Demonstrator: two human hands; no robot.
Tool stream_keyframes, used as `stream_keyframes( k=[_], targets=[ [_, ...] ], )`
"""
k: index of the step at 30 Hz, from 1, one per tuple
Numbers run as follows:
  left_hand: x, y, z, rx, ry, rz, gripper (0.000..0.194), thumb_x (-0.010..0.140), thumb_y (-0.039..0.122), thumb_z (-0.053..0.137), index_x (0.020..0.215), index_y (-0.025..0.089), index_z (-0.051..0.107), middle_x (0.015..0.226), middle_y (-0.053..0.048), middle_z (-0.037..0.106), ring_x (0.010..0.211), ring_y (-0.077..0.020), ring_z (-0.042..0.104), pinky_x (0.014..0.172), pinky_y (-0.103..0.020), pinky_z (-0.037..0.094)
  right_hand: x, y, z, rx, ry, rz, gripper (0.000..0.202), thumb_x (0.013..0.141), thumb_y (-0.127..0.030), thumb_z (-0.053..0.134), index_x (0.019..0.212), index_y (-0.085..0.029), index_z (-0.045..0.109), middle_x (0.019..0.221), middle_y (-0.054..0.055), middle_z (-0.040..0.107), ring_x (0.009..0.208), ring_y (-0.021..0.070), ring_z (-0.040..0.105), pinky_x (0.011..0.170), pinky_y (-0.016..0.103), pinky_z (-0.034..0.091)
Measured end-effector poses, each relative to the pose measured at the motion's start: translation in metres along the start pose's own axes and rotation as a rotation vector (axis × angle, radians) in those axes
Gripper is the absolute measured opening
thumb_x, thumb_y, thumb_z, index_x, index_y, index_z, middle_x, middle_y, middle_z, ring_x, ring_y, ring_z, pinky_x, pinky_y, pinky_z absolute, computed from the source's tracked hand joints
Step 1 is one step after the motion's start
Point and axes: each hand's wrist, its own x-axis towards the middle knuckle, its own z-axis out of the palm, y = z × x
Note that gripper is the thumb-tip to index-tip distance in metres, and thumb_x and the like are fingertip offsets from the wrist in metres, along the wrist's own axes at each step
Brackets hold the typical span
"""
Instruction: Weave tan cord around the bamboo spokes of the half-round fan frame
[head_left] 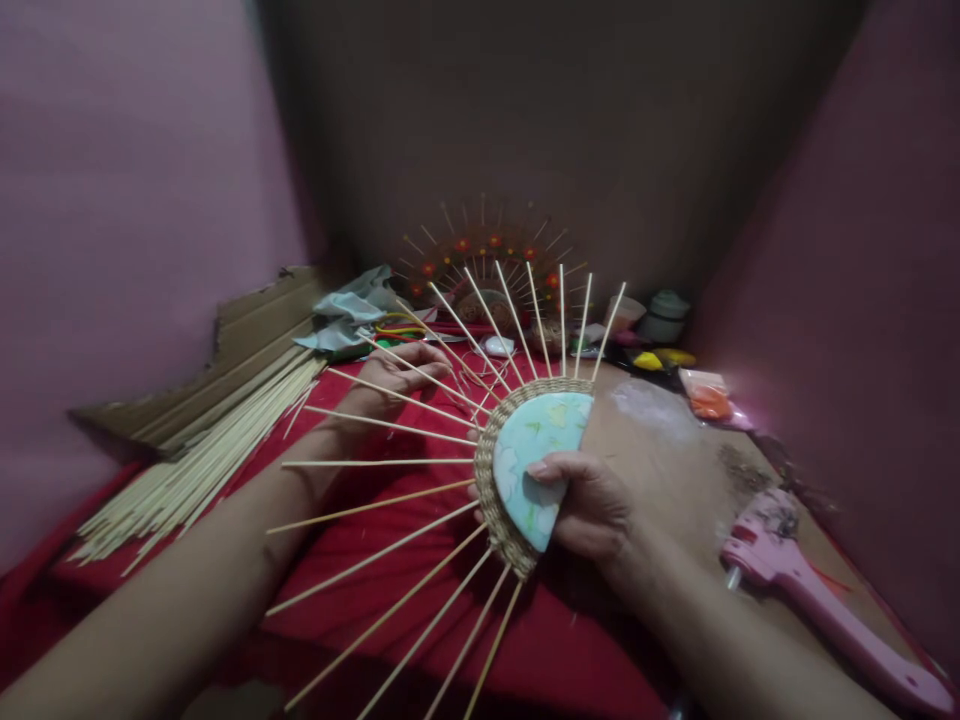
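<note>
Your right hand (pixel 596 505) grips the fan (pixel 541 425) above the table (pixel 585 640), your left hand (pixel 409 378), fingers curled, contents indeterminable, beyond the left sticks (pixel 386 463); steadying seems in hand, the next move calling for clearance.

Behind the half-disc (pixel 541 430) we lose most fingers of the right hand (pixel 589 505); the bottom edge crops the lowest sticks (pixel 490 651); the far ornament (pixel 495 241) looks blurred.
</note>
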Motion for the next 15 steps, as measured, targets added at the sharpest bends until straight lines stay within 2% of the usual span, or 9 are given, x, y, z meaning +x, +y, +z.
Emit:
stream_keyframes(
  k=[6, 11, 15],
  targets=[
    [0.013, -0.007, -0.027, 0.282, 0.007, 0.155, 0.014, 0.065, 0.027, 0.070, 0.072, 0.015, 0.068, 0.066, -0.002, 0.059, 0.056, -0.0108, 0.050, 0.055, -0.025, 0.041, 0.000, -0.001, 0.001, 0.048, -0.017, 0.054, 0.040, 0.053, -0.001, 0.054, 0.091, -0.013, 0.062, 0.071, 0.005, 0.071, 0.087, 0.0249, 0.065, 0.091, 0.048, 0.043],
    [0.019, -0.014, -0.052, 0.329, 0.170, 0.262, 0.011, 0.064, 0.025, 0.071, 0.070, 0.016, 0.071, 0.073, -0.004, 0.059, 0.068, -0.0131, 0.053, 0.063, -0.025, 0.043, 0.000, -0.002, 0.002, 0.076, -0.013, 0.103, 0.043, 0.055, -0.002, 0.053, 0.096, -0.013, 0.060, 0.079, 0.007, 0.070, 0.091, 0.0255, 0.064, 0.092, 0.050, 0.042],
    [0.022, -0.020, -0.066, 0.368, 0.297, 0.272, 0.015, 0.066, 0.029, 0.069, 0.073, 0.017, 0.071, 0.078, -0.004, 0.062, 0.072, -0.0146, 0.055, 0.064, -0.025, 0.044, 0.002, -0.003, -0.001, 0.067, -0.056, 0.168, 0.042, 0.057, -0.003, 0.052, 0.097, -0.013, 0.058, 0.082, 0.008, 0.070, 0.092, 0.0259, 0.063, 0.092, 0.052, 0.041]
  ],
)
